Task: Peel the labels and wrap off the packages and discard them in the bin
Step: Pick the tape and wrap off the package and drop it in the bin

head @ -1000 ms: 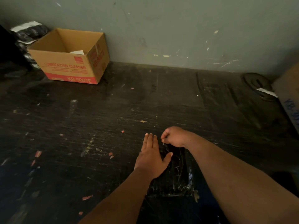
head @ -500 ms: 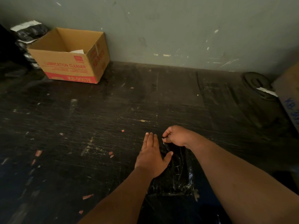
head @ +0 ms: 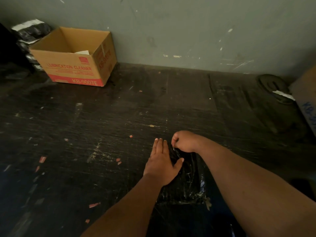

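At the upper left, the open cardboard box (head: 75, 57) shows a pale scrap inside. Your left hand (head: 162, 164) lies flat, fingers spread narrow, on the black-wrapped package (head: 186, 177) at lower centre. Your right hand (head: 183, 141) pinches its wrap at the far edge. Darkness blurs the package's outline.

I see a dark, badly scratched desk (head: 119, 120) running up to a grey wall. An open cardboard box (head: 75, 65) printed "LUBRICATION CLEANER" sits on it at the far left, close to the wall. A package in black wrap (head: 188, 177) lies flat near my edge. At the far right rests a dark round object (head: 273, 88) carrying a white strip, just beside another box (head: 306, 100). Small red and pale scraps (head: 42, 159) dot the surface.
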The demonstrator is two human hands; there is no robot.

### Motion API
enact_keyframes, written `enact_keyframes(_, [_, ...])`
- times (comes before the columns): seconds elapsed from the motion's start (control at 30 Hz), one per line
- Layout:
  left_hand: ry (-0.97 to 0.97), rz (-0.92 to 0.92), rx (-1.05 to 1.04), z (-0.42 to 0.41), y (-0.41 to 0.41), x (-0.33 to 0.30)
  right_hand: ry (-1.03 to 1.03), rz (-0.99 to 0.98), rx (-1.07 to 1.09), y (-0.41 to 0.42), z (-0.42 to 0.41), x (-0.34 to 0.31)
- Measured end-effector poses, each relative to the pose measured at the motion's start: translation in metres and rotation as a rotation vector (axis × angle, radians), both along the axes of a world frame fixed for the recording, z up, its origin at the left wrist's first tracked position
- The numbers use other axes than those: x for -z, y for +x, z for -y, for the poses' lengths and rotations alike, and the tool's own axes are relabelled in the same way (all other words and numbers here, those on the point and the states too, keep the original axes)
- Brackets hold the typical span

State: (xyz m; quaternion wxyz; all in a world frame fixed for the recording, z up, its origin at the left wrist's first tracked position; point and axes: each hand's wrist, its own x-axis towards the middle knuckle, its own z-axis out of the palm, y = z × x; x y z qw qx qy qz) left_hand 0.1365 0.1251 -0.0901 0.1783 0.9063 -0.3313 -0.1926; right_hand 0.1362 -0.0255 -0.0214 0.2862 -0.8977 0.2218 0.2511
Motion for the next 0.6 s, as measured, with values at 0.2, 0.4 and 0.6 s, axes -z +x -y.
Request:
enact_keyframes(0.2, [0.013, -0.009, -0.01, 0.0007, -0.0001, 0.001, 0.024, -0.005, 0.012, -0.0014, 0.0018, 0.0004])
enact_keyframes(0.4, [0.024, -0.011, -0.009, 0.0018, 0.0012, 0.0027, 0.019, 0.044, 0.041, -0.0024, 0.0015, 0.0046])
enact_keyframes(0.6, [0.029, 0.004, 0.006, 0.0014, 0.0004, 0.0015, -0.018, 0.028, 0.016, -0.0012, -0.0029, 0.0032])
